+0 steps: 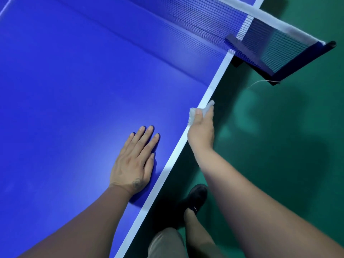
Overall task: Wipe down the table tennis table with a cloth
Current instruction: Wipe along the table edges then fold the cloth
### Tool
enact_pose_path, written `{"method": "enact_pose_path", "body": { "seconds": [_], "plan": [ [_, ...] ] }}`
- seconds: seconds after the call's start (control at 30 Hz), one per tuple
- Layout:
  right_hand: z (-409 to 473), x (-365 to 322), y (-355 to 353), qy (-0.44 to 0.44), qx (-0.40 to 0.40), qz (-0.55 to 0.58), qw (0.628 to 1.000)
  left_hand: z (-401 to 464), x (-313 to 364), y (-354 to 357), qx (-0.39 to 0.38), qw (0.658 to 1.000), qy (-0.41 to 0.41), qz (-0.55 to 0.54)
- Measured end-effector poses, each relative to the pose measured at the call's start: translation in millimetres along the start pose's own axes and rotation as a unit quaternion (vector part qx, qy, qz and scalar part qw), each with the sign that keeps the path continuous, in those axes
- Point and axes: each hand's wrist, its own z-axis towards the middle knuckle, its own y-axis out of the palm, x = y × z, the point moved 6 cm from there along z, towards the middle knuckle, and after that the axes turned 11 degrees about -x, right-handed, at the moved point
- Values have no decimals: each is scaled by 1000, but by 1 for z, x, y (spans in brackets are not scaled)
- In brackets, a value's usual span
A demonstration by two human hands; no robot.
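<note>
The blue table tennis table (78, 86) fills the left of the view, its white side line running along the right edge. My left hand (135, 162) lies flat on the blue surface near that edge, fingers straight and together. My right hand (202, 127) grips a small white cloth (193, 111) against the table's side edge, thumb on top of the cloth and fingers wrapped down over the rim. Most of the cloth is hidden under the hand.
The net (214, 25) crosses the table at the top right, held by a dark blue clamp post (297, 60) that sticks out past the edge. Green floor (279, 146) lies to the right. My leg and a black shoe (197, 198) stand beside the table.
</note>
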Motion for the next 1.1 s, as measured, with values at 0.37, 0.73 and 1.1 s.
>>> {"method": "enact_pose_path", "body": {
  "seconds": [0.37,0.73,1.1],
  "plan": [
    [-61,-33,29,-308,-87,-374,870,-3,-3,-6,30,998,-42,-32],
    [-29,-47,99,-340,-68,-605,717,-30,-30,-25,121,980,-135,-81],
    [14,-127,237,-358,-114,-613,695,-65,-108,-59,203,930,-273,-139]
  ]
}}
